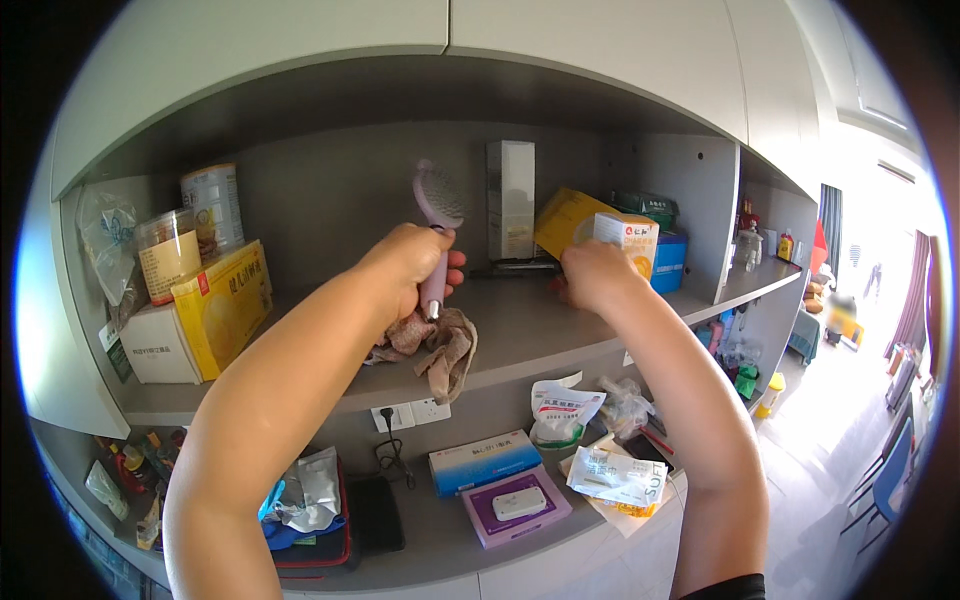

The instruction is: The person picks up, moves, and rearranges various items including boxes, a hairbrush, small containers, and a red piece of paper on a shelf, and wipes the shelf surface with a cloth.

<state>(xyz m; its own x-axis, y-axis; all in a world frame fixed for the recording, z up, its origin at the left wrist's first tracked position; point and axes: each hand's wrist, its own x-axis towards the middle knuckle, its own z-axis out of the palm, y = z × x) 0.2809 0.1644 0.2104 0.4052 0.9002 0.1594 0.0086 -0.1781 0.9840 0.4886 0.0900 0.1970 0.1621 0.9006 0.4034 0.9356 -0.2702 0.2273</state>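
One grip (402,268), the left, clasps a hairbrush (438,195), best held clear of the cloth (452,350) at its six o'clock; the right grip (602,274), I can't tell.

I'm on one feed here, the left fisheye of a head-worn pair. It looks from head height, angled down, into an open shelf (535,325) that's pretty near, with the left hand (408,268) and right hand (602,275) nearer. Super wide, so cupboard doors (590,40) bend, and I catch a bright room (800,480) far off right.
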